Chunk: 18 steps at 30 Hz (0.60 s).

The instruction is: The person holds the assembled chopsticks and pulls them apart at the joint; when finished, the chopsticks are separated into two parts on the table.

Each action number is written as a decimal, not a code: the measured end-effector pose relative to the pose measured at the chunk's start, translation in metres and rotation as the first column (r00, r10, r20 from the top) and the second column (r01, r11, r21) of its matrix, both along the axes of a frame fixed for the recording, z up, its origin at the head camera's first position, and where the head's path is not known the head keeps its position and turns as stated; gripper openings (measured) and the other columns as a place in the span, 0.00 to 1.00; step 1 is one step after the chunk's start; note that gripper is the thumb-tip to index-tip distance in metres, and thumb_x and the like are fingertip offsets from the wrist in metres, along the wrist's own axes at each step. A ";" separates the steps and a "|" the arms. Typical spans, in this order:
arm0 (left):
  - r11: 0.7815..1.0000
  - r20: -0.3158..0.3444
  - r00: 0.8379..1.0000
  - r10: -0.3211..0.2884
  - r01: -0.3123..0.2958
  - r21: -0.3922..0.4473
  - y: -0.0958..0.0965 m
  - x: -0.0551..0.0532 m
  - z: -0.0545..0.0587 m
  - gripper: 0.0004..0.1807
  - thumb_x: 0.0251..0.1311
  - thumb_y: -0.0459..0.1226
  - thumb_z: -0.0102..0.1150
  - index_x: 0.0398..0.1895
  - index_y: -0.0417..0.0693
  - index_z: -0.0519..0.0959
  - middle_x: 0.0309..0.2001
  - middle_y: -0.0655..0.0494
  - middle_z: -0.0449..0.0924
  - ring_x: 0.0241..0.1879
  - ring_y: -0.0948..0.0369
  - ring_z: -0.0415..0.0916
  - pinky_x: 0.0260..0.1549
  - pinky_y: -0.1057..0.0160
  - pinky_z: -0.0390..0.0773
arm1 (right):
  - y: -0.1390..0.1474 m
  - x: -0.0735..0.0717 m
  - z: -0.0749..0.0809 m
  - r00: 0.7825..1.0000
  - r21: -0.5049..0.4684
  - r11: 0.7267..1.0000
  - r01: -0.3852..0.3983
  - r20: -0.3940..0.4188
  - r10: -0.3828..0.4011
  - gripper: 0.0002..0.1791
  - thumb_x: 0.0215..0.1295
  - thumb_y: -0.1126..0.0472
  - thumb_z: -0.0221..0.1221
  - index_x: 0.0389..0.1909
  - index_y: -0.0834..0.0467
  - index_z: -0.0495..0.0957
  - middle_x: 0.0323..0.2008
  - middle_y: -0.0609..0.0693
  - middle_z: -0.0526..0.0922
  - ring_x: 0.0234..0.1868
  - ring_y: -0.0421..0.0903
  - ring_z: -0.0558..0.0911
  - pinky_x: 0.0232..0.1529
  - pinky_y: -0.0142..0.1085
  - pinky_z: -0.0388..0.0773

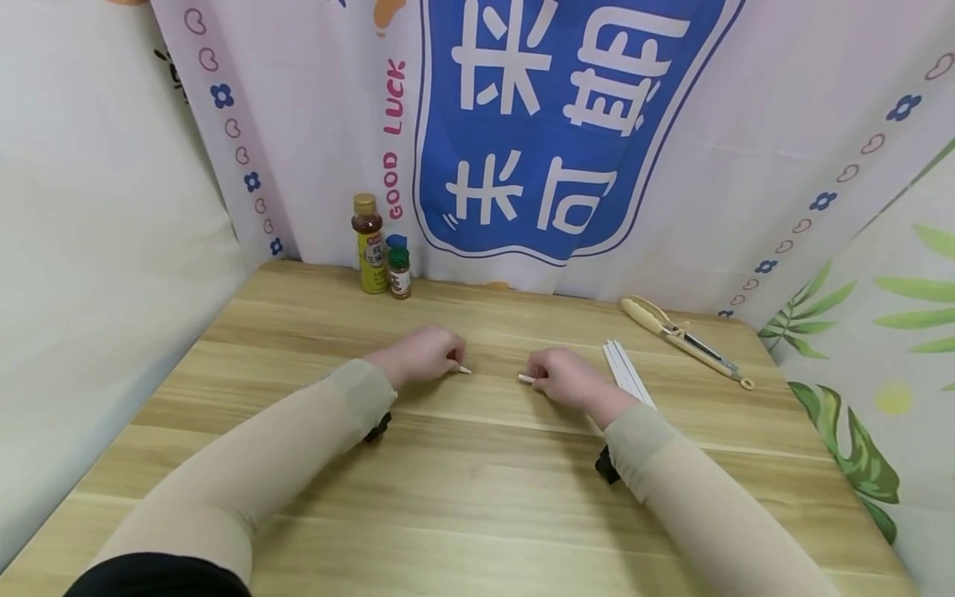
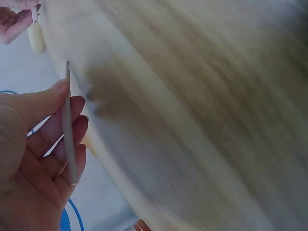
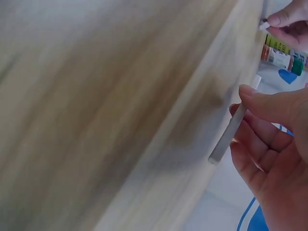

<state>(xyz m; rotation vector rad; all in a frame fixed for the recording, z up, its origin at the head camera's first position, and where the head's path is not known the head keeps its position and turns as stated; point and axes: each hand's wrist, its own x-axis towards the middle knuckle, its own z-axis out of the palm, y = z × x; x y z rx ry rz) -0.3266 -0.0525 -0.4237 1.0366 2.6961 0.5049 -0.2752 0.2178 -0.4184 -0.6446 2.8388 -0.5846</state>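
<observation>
My left hand (image 1: 429,352) pinches a short, thin white stick (image 2: 70,144) between thumb and fingers. One end of that stick points toward the right hand in the head view. Across a small gap, my right hand (image 1: 565,377) pinches another short white stick (image 3: 225,139), squared at its end. Both hands are low over the middle of the wooden table (image 1: 477,497), with the two sticks apart. Just right of the right hand lie several long white strips (image 1: 627,371) side by side, partly hidden by the forearm.
At the back left stand a yellow-labelled bottle (image 1: 372,253) and a small green-capped jar (image 1: 399,275). Tongs with cream-coloured ends (image 1: 682,338) lie at the back right. A printed cloth (image 1: 321,149) hangs behind the table's far edge.
</observation>
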 end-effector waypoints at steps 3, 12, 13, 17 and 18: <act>1.000 -0.016 1.000 -0.001 0.001 -0.030 0.002 0.001 -0.001 0.06 0.62 0.36 0.65 0.29 0.54 0.81 0.30 0.65 0.78 0.33 0.64 0.74 0.39 0.61 0.75 | -0.004 -0.001 -0.003 1.000 0.015 1.000 -0.015 -0.020 0.016 0.06 0.61 0.69 0.65 0.31 0.54 0.79 0.26 0.44 0.76 0.29 0.43 0.73 0.32 0.38 0.72; 0.999 -0.043 0.999 -0.018 0.016 -0.046 0.006 0.002 -0.005 0.08 0.61 0.36 0.67 0.26 0.55 0.79 0.28 0.64 0.76 0.31 0.63 0.74 0.37 0.61 0.75 | 0.011 0.001 0.000 0.999 -0.015 1.000 0.023 -0.045 -0.024 0.05 0.61 0.67 0.65 0.30 0.56 0.78 0.27 0.47 0.75 0.30 0.45 0.73 0.33 0.40 0.72; 0.999 -0.041 0.999 -0.019 0.017 -0.045 0.006 0.002 -0.005 0.08 0.61 0.36 0.67 0.26 0.55 0.79 0.28 0.64 0.76 0.31 0.63 0.73 0.37 0.61 0.75 | 0.019 0.001 0.003 0.998 -0.012 0.999 0.046 -0.049 -0.046 0.05 0.61 0.67 0.65 0.29 0.57 0.78 0.27 0.48 0.75 0.30 0.46 0.73 0.33 0.40 0.72; 0.999 -0.031 0.999 -0.015 0.013 -0.041 0.006 0.002 -0.004 0.08 0.62 0.35 0.66 0.26 0.53 0.79 0.28 0.62 0.76 0.31 0.62 0.73 0.37 0.60 0.74 | 0.054 0.003 0.022 0.980 0.059 0.978 0.199 -0.019 -0.199 0.06 0.59 0.65 0.63 0.29 0.59 0.74 0.27 0.52 0.75 0.29 0.49 0.74 0.30 0.42 0.72; 0.999 -0.031 0.999 -0.013 0.012 -0.041 0.006 0.002 -0.004 0.08 0.61 0.35 0.66 0.26 0.53 0.79 0.28 0.62 0.76 0.31 0.61 0.73 0.37 0.60 0.74 | 0.064 0.004 0.026 0.972 0.083 0.968 0.236 -0.003 -0.237 0.07 0.58 0.65 0.63 0.29 0.60 0.73 0.27 0.52 0.75 0.28 0.49 0.74 0.29 0.42 0.72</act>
